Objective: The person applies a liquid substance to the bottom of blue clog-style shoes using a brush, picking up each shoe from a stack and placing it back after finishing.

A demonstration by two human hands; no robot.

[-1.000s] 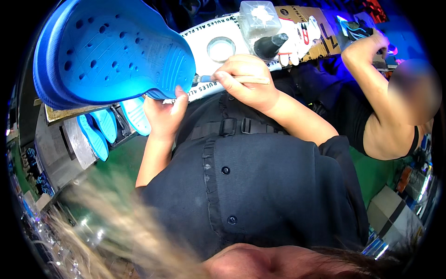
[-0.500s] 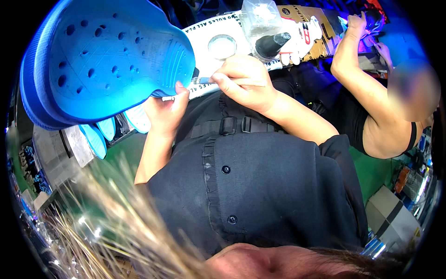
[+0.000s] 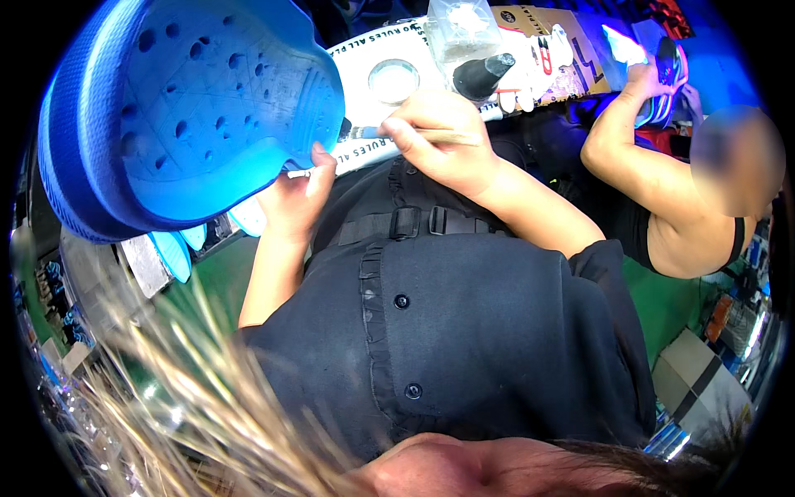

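A large blue foam clog [image 3: 248, 157] with several round holes fills the upper left, its inside turned toward me. My left hand [image 3: 294, 195] is closed on its near right edge, the thumb lying on top by the rim. Between the thumb and fingers of my right hand [image 3: 443, 137] is a small brush [image 3: 362, 132] with a pale wooden handle and a metal ferrule. Its dark tip is at the clog's right end; whether it touches, I cannot tell. The fingers under the clog are hidden.
A white printed sheet [image 3: 356, 70] covers the worktop. On it are a round dish [image 3: 393, 80], a clear plastic box [image 3: 464, 33] and a dark cone-topped bottle [image 3: 480, 77]. Cardboard [image 3: 571, 50] lies farther right. A co-worker's arm [image 3: 633, 161] is at right. Light-blue flat pieces [image 3: 171, 255] lie below the clog.
The clog has tilted and its near left side sits slightly lower. The brush has shifted a little, still in my right hand. The co-worker's forearm has moved, with a brightly lit object now by their hand.
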